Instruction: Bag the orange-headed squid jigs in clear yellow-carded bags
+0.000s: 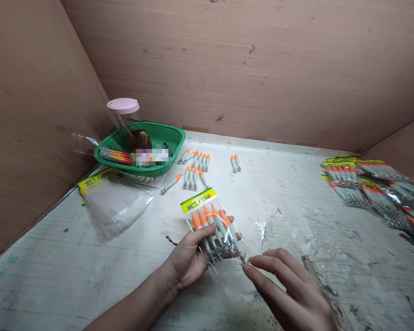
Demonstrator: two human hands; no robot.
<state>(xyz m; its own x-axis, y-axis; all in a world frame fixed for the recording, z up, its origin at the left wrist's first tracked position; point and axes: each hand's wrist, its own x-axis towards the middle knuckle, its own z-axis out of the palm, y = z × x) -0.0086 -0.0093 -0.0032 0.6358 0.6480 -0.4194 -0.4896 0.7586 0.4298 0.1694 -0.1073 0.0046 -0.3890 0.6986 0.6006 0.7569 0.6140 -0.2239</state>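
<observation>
My left hand [191, 257] is closed around a clear plastic bag [212, 230] with a yellow and green header card. Inside it several orange-and-pale-green squid lures lie side by side, hooks toward me. One squid lure [232, 232] at the bag's right side slants lower than the others, and its hooks stick out near the bag's lower edge. The thumb and fingertip of my right hand [286, 285] pinch those hooks. Beyond the bag, loose squid lures [190, 178] lie in small groups on the table.
A green basket [174, 133] at the back left holds a pink-lidded jar [123, 106] and packets. In front of it lies a stack of clear bags [115, 207]. Filled lure packets [379, 193] are piled at the right. Brown panels [248, 69] surround the table.
</observation>
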